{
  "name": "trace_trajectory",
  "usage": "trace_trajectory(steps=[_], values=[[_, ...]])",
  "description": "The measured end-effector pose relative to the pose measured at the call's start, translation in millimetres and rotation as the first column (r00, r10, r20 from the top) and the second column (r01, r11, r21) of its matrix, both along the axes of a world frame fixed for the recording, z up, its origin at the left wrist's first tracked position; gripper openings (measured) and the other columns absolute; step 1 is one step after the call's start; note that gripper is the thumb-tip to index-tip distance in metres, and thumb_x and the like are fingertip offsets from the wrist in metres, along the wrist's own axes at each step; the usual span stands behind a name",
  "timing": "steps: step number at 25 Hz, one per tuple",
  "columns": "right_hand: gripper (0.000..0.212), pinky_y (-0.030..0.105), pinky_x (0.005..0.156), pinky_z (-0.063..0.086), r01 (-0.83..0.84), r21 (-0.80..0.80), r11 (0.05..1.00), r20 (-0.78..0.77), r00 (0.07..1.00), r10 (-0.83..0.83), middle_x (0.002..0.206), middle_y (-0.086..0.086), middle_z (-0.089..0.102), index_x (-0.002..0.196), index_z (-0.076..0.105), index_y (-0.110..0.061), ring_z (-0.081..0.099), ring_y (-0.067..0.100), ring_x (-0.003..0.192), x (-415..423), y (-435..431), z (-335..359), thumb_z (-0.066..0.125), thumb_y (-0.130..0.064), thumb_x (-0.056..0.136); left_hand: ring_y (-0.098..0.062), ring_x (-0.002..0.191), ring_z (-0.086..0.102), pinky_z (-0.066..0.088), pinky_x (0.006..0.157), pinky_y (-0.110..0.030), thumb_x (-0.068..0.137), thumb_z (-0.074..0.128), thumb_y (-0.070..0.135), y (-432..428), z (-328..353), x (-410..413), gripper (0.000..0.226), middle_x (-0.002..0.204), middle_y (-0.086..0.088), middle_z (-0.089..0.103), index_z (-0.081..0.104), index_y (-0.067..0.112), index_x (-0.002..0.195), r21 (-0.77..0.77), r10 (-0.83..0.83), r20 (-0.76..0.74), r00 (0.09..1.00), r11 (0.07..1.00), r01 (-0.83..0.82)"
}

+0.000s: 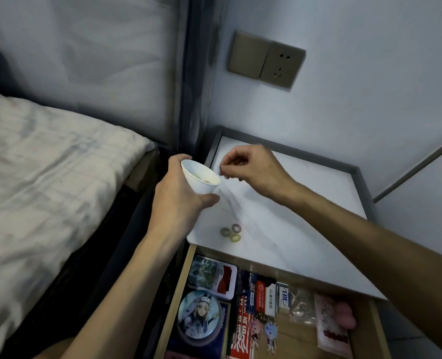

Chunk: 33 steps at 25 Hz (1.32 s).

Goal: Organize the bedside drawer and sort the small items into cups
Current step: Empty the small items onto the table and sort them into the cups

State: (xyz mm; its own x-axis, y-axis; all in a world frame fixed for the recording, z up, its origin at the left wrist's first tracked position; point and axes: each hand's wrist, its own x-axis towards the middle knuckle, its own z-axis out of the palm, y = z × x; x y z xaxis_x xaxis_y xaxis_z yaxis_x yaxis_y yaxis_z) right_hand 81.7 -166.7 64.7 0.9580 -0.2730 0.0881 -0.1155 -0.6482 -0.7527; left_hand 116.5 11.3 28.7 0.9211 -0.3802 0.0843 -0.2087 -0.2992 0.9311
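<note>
A white paper cup (201, 177) is held tilted in the left grip (178, 193), whose fingers are curled round it, at the desk's (305, 203) left edge. A small item (220, 172), too small to identify, is pinched in the right grip (252, 167) just beside the cup's rim. Three small rings (230, 233) are seen on the desk below the cup.

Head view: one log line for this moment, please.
left hand: holds cup | right hand: pinches small item at cup rim | three rings: on nightstand | drawer: open
</note>
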Motion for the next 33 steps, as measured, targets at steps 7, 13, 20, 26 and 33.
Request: trace_trajectory(steps=[7, 13, 20, 26, 33], values=[[0.018, 0.022, 0.078, 0.054, -0.225, -0.048, 0.973, -0.040, 0.974, 0.223, 0.089, 0.000, 0.077, 0.101, 0.079, -0.012, 0.069, 0.005, 0.080, -3, 16, 30, 0.074, -0.006, 0.084, 0.004, 0.086, 0.057, 0.043, 0.062, -0.016, 0.063, 0.088, 0.018, -11, 0, -12, 0.074, 0.096, 0.017, 0.060, 0.046, 0.030, 0.122, -0.043, -0.043, -0.012, 0.999, 0.998, 0.043], [0.017, 0.020, 0.065, 0.049, 0.046, 0.111, 0.993, -0.056, 0.998, -0.040, 0.095, 0.005, 0.072, 0.106, 0.075, -0.009, 0.061, 0.002, 0.069, -19, -13, -1, 0.068, -0.011, 0.091, -0.013, 0.091, 0.056, 0.041, 0.062, -0.014, 0.063, 0.090, 0.016, -7, 1, -8, 0.077, 0.099, 0.012, 0.056, 0.046, 0.027, 0.125, -0.064, 0.022, -0.020, 1.000, 0.998, -0.024], [0.028, 0.024, 0.093, 0.047, -0.296, -0.212, 0.931, -0.327, 0.920, 0.217, 0.122, -0.001, 0.047, 0.112, 0.071, -0.021, 0.052, 0.015, 0.105, -58, -5, -90, 0.075, -0.015, 0.085, -0.016, 0.098, 0.055, 0.043, 0.071, -0.020, 0.066, 0.089, 0.015, -5, -1, -6, 0.079, 0.106, 0.008, 0.054, 0.044, 0.026, 0.129, -0.060, 0.029, -0.019, 0.999, 0.998, -0.030], [0.011, 0.025, 0.083, 0.047, -0.260, -0.372, 0.891, -0.294, 0.944, 0.153, 0.102, 0.001, 0.064, 0.100, 0.071, -0.012, 0.059, 0.014, 0.091, -69, -17, -95, 0.063, -0.010, 0.092, -0.017, 0.098, 0.056, 0.046, 0.073, -0.025, 0.066, 0.089, 0.017, -10, -4, -10, 0.080, 0.106, 0.007, 0.054, 0.043, 0.025, 0.130, -0.020, -0.005, 0.009, 1.000, 1.000, 0.005], [0.017, 0.013, 0.071, 0.045, 0.104, -0.374, 0.921, -0.217, 0.956, -0.196, 0.098, 0.002, 0.070, 0.100, 0.072, -0.011, 0.063, 0.011, 0.085, -83, -40, -86, 0.059, -0.003, 0.092, -0.016, 0.095, 0.057, 0.040, 0.062, -0.014, 0.065, 0.090, 0.020, -18, -8, -21, 0.080, 0.107, 0.005, 0.058, 0.043, 0.026, 0.129, 0.019, -0.102, 0.022, 0.995, 0.995, 0.101]])
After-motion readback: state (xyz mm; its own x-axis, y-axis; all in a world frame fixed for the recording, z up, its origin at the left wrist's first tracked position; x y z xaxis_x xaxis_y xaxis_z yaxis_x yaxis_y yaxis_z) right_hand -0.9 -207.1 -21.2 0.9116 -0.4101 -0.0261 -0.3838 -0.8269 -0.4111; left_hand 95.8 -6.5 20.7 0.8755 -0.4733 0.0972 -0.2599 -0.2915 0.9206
